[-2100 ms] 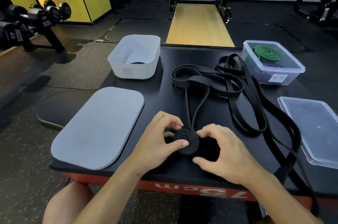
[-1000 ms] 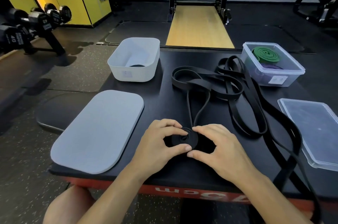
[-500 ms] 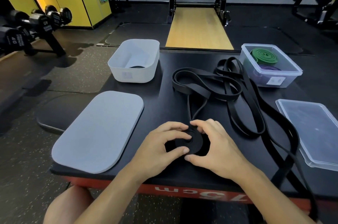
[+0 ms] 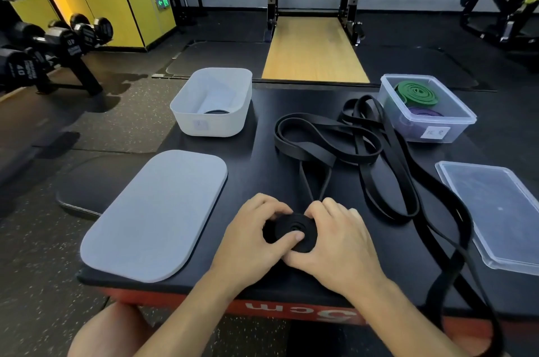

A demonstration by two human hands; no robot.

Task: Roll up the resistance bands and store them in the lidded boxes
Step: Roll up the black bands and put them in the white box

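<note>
Left hand (image 4: 256,238) and right hand (image 4: 342,244) grip one coil (image 4: 297,227).

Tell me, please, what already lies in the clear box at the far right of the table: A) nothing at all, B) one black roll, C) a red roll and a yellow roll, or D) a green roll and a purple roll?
D: the clear box holds a green roll and, nearer the person, a purple roll.
</note>
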